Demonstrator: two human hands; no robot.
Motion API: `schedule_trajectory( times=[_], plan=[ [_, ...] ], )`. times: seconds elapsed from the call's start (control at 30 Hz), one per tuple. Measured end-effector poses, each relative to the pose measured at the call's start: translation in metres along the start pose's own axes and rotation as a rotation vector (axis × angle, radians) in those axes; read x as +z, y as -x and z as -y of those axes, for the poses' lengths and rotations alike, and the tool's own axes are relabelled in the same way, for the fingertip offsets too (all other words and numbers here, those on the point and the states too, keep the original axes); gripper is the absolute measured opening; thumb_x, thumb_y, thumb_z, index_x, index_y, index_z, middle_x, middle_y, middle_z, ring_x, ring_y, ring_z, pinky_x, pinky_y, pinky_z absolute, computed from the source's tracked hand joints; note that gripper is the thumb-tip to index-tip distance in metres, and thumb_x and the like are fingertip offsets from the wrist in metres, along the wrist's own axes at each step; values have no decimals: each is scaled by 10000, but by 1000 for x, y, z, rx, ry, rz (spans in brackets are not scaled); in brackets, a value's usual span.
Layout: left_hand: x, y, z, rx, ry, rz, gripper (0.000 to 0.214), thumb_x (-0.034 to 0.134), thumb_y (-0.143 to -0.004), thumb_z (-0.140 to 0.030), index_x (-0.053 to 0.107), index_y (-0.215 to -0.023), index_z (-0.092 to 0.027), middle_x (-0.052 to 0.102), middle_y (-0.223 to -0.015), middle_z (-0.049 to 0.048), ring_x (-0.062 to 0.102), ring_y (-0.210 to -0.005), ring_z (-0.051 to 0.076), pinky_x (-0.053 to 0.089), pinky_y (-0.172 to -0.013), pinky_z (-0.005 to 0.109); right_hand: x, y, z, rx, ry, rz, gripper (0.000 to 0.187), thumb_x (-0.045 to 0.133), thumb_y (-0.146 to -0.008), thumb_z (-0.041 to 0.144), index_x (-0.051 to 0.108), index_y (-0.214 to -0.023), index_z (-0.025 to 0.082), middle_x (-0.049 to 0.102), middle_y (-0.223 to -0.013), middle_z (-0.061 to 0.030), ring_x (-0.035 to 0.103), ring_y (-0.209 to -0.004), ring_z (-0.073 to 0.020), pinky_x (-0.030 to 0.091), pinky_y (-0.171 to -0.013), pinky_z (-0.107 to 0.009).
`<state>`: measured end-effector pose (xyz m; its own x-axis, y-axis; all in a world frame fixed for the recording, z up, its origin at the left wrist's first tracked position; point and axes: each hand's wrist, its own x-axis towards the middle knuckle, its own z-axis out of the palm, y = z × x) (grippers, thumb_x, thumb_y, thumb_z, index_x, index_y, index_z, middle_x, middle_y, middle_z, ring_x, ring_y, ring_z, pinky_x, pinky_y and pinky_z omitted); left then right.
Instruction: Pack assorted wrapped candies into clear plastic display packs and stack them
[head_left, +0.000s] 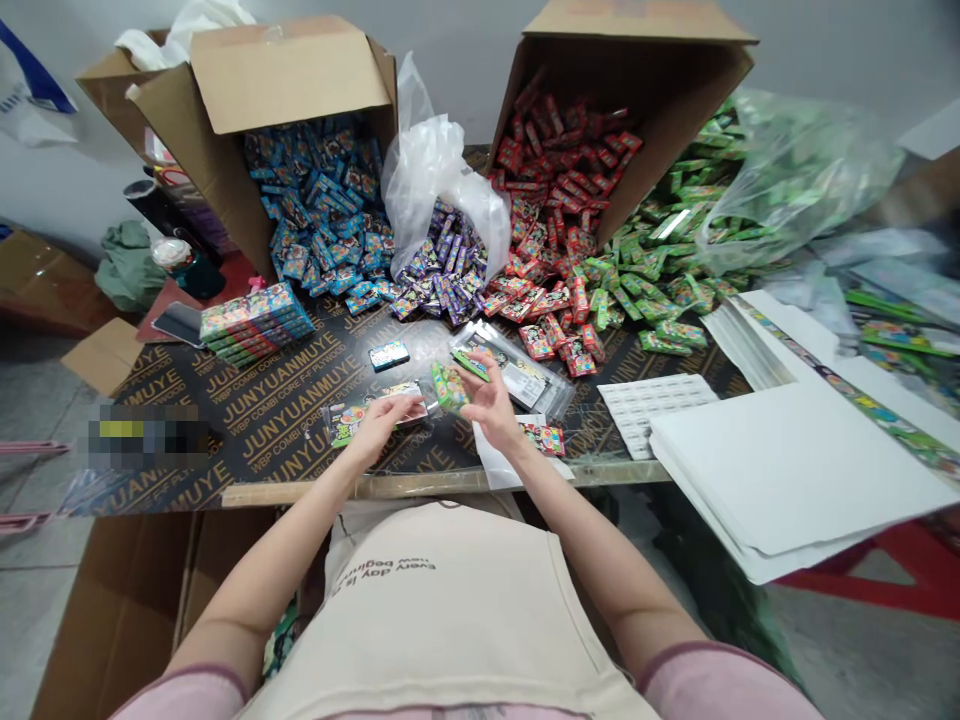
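Observation:
My right hand (pixel 491 400) holds a small green packet (pixel 448 386) between thumb and fingers, just above the dark printed board (pixel 285 410). A second green packet (pixel 471 364) lies by its fingertips. My left hand (pixel 382 420) rests with fingers pressed down on a clear sleeve holding colourful packets (pixel 346 420). A single blue packet (pixel 389 354) lies on the board just beyond both hands. More clear sleeves (pixel 525 375) lie to the right of my right hand.
Tipped cardboard boxes spill blue packets (pixel 322 215) and red packets (pixel 555 200); purple packets (pixel 442 270) and green packets (pixel 660 270) lie in heaps beside plastic bags. A stack of filled sleeves (pixel 255 322) sits left. White sheets (pixel 787 470) lie at the right.

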<state>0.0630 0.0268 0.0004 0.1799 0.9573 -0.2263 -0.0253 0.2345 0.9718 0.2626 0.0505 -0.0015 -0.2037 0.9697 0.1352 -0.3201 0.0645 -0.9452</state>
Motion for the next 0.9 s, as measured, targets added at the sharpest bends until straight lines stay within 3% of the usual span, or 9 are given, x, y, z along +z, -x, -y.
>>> schedule_trajectory(
  times=[0.1,0.23,0.3,0.4,0.47,0.53,0.63,0.73,0.9],
  plan=[
    [28,1,-11,-203,487,161,530,757,-617,-613,706,-889,-161,707,-765,64,656,-699,189,506,-642,290,13,8,-6,-62,172,151,907,835,-585,457,356,-1343,321,577,-1283,-73,531,-1236,-256,431,-1035,-430],
    [38,-3,-16,-223,522,28,419,895,-468,-318,681,-777,-134,672,-657,8,586,-548,108,468,-581,229,9,13,1,-247,606,219,967,813,-617,448,299,-1419,280,418,-1440,-117,390,-1347,-303,295,-1122,-495],
    [35,-4,-13,-188,424,-2,418,886,-479,-297,675,-798,-128,678,-682,10,595,-571,117,475,-610,244,5,12,8,-343,797,249,921,794,-626,440,335,-1406,270,458,-1401,-114,405,-1320,-319,281,-1106,-512],
    [21,-4,-7,-83,152,-19,436,821,-587,-418,674,-885,-135,695,-779,45,637,-685,172,497,-705,309,0,8,12,-426,992,272,793,744,-641,375,413,-1353,266,578,-1236,-87,508,-1181,-308,320,-1037,-492],
    [3,-4,-2,58,-208,-63,557,787,-626,-468,654,-1065,-153,694,-956,91,647,-892,243,483,-844,385,-6,3,8,-440,1072,209,748,717,-635,345,443,-1325,252,596,-1199,-88,525,-1144,-308,317,-1018,-481],
    [-20,-6,3,203,-667,-107,822,839,-546,-450,557,-1271,-184,620,-1199,138,545,-1153,327,381,-1011,480,-13,-3,0,-414,1135,119,717,701,-635,331,463,-1305,236,600,-1207,-98,521,-1152,-317,295,-1023,-481],
    [-51,-9,13,243,-1142,-36,1059,876,-466,-389,427,-1401,-179,542,-1308,171,444,-1252,383,246,-1092,564,-24,-13,-16,-344,1209,72,683,692,-653,328,476,-1293,224,601,-1234,-107,515,-1177,-327,241,-1055,-503],
    [-67,-10,24,244,-1229,27,1013,820,-558,-361,366,-1433,-131,575,-1241,165,503,-1179,342,291,-1079,518,-29,-19,-28,-295,1246,125,668,685,-673,335,475,-1297,229,603,-1248,-108,513,-1193,-329,193,-1080,-532],
    [-78,-8,33,286,-1067,-6,1055,813,-571,-366,288,-1471,-199,538,-1308,136,498,-1203,326,344,-1052,478,-28,-16,-29,-252,1144,105,737,719,-644,390,455,-1313,233,582,-1294,-113,522,-1198,-329,219,-1083,-537]
  ],
)
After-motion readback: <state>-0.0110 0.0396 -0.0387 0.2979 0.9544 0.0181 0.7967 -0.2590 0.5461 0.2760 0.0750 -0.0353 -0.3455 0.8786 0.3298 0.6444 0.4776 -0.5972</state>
